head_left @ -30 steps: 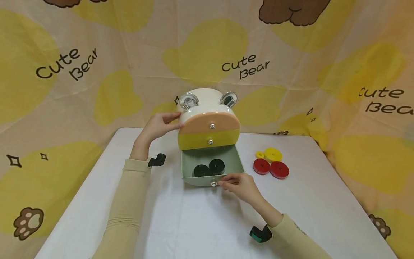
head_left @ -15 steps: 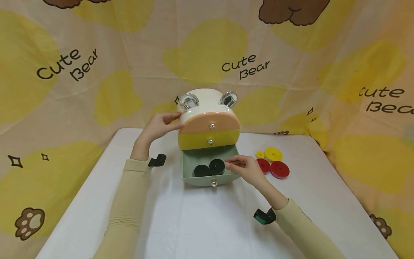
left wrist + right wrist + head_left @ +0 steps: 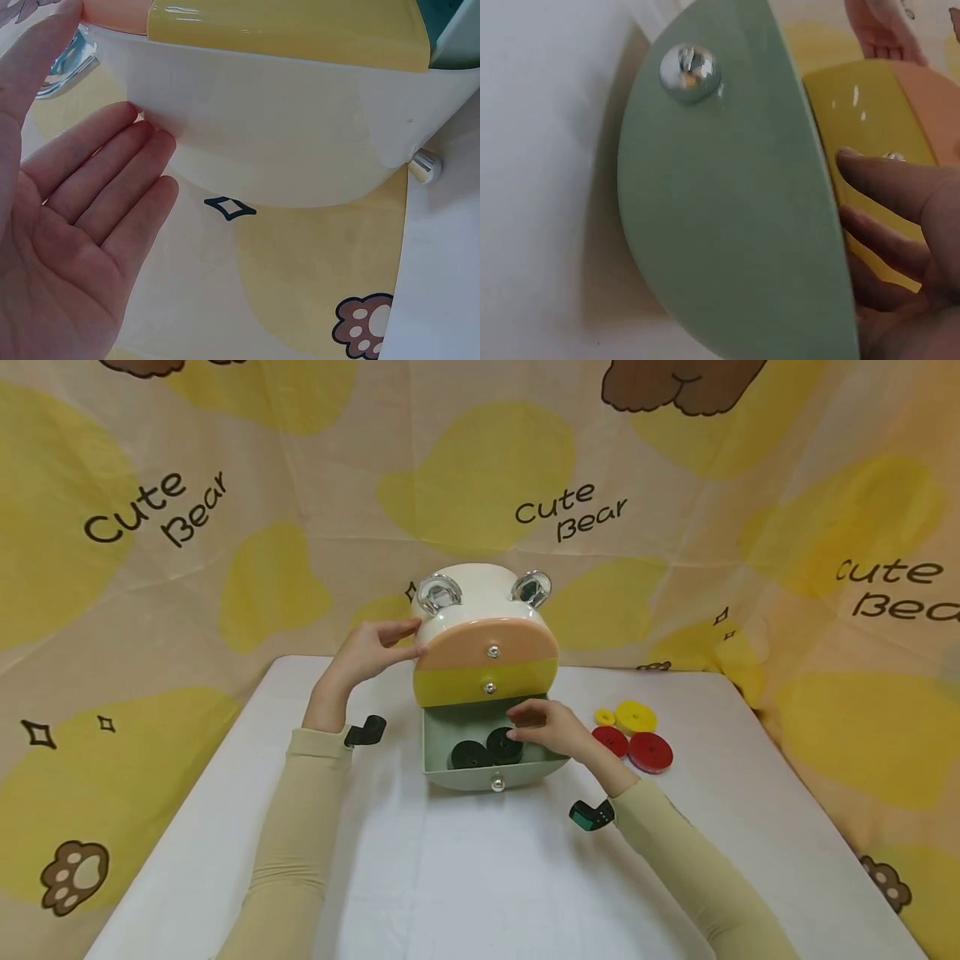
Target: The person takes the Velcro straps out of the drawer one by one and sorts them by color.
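A small cream cabinet [image 3: 480,589] with silver ears has an orange front, a yellow front and a pulled-out green drawer [image 3: 450,727]. Two thick black discs with centre holes lie in that drawer: a left disc [image 3: 470,755] and a right disc [image 3: 501,748]. My left hand [image 3: 367,652] touches the cabinet's left side with fingers nearly straight. Over the drawer's right part reaches my right hand [image 3: 551,727], its thumb overlapping the right disc's edge in the head view. In the right wrist view, thumb and fingers [image 3: 885,240] stand apart behind the drawer front, which hides the discs.
Right of the cabinet lie a large yellow disc [image 3: 636,717], a small yellow disc [image 3: 604,717] and two red discs [image 3: 650,752]. A silver knob [image 3: 498,784] sticks out from the drawer front. A white cloth [image 3: 480,877] covers the table; a patterned curtain [image 3: 345,568] hangs behind.
My right hand has left the drawer front near the knob, risen over the right wall and moved in above the right black disc. The left hand stays against the cabinet.
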A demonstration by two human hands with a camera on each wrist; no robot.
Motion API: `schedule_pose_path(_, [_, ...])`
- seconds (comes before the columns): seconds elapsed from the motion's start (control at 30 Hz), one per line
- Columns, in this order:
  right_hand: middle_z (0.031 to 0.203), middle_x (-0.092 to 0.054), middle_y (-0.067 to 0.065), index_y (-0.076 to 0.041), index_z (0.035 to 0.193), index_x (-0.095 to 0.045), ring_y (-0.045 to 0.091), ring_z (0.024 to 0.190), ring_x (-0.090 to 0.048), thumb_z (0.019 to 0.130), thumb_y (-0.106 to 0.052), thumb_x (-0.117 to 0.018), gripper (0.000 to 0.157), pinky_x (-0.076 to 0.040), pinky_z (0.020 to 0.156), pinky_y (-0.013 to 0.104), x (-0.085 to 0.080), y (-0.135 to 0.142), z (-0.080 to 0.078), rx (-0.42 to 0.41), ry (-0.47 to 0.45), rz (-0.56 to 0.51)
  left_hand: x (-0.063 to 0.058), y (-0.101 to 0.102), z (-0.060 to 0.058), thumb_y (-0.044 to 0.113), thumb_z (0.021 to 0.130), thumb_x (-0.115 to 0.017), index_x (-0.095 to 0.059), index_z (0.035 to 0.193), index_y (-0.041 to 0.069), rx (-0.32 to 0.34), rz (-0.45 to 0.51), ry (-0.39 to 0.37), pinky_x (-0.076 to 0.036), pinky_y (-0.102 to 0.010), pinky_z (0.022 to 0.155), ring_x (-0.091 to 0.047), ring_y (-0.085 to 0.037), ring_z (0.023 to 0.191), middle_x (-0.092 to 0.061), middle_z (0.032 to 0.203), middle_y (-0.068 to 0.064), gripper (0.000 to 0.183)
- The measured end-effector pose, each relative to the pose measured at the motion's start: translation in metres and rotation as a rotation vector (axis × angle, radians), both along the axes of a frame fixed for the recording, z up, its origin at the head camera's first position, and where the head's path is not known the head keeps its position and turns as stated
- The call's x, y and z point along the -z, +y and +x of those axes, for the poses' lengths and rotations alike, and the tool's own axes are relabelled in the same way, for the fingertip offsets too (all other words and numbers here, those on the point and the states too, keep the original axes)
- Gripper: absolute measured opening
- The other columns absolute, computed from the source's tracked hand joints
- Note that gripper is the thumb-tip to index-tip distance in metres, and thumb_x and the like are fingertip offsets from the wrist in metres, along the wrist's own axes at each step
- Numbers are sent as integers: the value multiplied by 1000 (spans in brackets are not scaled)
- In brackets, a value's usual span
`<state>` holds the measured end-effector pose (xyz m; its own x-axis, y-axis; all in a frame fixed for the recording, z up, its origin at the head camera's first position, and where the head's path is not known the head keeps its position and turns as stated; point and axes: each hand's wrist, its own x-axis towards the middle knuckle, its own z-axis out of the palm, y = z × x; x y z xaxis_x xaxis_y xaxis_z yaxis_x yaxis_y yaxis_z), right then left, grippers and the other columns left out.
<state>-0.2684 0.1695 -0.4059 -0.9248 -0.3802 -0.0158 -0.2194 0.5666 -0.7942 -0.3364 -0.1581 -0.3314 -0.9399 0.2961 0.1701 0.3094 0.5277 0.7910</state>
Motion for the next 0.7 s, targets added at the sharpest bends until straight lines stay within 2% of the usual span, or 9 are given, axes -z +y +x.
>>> schedule_pose_path(0.1, [122, -64, 9, -6, 123, -61, 26, 116, -59, 82, -28, -75, 49, -45, 102, 42, 3, -3, -9, -40, 15, 35, -1, 0, 0, 56, 72, -75, -58, 132, 24, -1, 3, -1, -43, -44, 104, -51, -24, 127, -56, 136, 0, 70])
schedule_pose_path(0.27, [125, -62, 11, -5, 125, -59, 28, 117, -57, 79, -26, -78, 53, -44, 103, 43, 7, -8, -17, -76, -19, 77, -1, -1, 0, 54, 73, -75, -58, 132, 23, 4, 3, 7, -44, -44, 104, -51, -24, 127, -56, 136, 0, 69])
schedule_pose_path(0.5, [124, -62, 14, -4, 124, -59, 30, 115, -59, 75, -21, -81, 56, -46, 101, 42, 15, -14, -20, -118, -27, 149, 0, 0, -1, 51, 74, -76, -58, 132, 22, 7, 6, 16, -43, -43, 104, -52, -24, 127, -57, 136, -1, 67])
schedule_pose_path(0.7, [124, -63, 12, -6, 123, -60, 28, 115, -59, 70, -19, -85, 60, -45, 102, 42, 18, -19, -19, -104, 0, 204, 0, 0, -1, 51, 74, -76, -58, 132, 21, 17, 9, 19, -43, -44, 104, -52, -24, 127, -56, 136, -2, 67])
